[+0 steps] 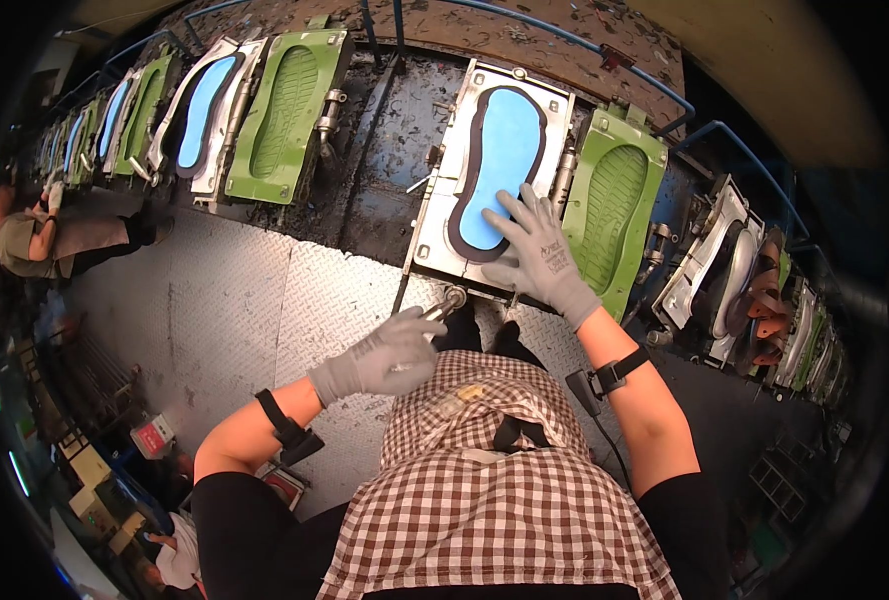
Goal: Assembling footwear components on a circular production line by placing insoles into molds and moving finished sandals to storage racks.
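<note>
We press our gloved right hand (543, 255), fingers spread flat, on the blue sole (500, 165) lying in the open metal mould (435, 215), our left hand (385, 355) curled loosely on nothing, and we judge even pressure along its dark rim seats it best.

A ribbed green mould lid (287, 112) stands open beside another blue-filled metal sole mould (203, 108) at upper left. Silver diamond-tread metal floor plating (235, 300) spreads below, where a crouching co-worker (50, 240) works.
</note>
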The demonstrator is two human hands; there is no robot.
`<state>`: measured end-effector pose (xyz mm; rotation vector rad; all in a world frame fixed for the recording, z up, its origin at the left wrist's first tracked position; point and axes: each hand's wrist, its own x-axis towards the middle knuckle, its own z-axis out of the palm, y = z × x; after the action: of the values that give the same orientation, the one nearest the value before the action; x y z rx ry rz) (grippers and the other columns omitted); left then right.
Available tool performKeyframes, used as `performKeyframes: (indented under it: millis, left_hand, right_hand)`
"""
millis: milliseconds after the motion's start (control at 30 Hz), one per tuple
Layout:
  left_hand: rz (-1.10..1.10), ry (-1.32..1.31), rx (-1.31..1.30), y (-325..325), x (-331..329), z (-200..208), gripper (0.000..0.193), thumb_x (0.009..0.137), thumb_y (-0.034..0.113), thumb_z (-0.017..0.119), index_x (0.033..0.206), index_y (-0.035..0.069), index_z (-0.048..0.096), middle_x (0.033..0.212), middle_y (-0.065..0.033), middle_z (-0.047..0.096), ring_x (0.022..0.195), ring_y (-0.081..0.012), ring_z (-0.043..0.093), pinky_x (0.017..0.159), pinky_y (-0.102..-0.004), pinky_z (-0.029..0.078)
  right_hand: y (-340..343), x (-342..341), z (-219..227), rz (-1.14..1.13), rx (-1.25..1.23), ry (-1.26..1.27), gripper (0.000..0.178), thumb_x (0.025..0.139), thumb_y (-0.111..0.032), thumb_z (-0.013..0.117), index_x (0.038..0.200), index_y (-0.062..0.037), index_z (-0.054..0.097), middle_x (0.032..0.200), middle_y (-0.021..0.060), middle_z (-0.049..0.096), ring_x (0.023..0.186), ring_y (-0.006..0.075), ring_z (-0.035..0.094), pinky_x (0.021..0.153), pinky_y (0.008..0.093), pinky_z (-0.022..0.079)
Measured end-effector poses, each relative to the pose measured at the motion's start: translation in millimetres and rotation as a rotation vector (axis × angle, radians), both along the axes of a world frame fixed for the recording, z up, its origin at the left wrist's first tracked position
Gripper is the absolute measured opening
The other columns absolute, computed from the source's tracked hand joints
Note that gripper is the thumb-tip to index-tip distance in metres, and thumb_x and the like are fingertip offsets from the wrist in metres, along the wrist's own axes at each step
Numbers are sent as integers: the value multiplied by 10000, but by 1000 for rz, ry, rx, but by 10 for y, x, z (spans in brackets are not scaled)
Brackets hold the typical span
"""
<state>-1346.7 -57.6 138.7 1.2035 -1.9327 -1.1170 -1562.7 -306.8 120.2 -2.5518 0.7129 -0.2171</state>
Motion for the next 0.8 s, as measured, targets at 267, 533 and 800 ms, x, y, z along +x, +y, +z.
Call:
performKeyframes:
  millis: [267,533,800]
  left_hand:
    - [437,-578,-150,-1458,-22,-355,667,908,219,659,1542,218,452,1633,-165,346,1515,-422,292,1261,-524,175]
    - [566,-34,-324,-1675,-169,-655,352,860,87,669,1206,60,724,1333,-155,664,1322,-337,562,1145,-444,405]
    - [739,-64,-233,-1467,-263,-607,182,879,99,682,1025,23,758,1066,-131,746,1077,-302,662,1007,-379,479]
  right_hand:
    - [21,39,-332,-31,-132,-215,479,853,-221,742,1323,-232,647,1467,69,546,1414,423,420,1172,594,322]
    - [243,328,-517,-480,279,-631,235,989,-262,620,1121,-98,725,1288,114,681,1370,408,490,1157,487,367]
    - [692,464,-387,-712,176,-562,192,963,-232,630,1021,-63,702,1112,145,689,1127,353,586,1035,460,443]
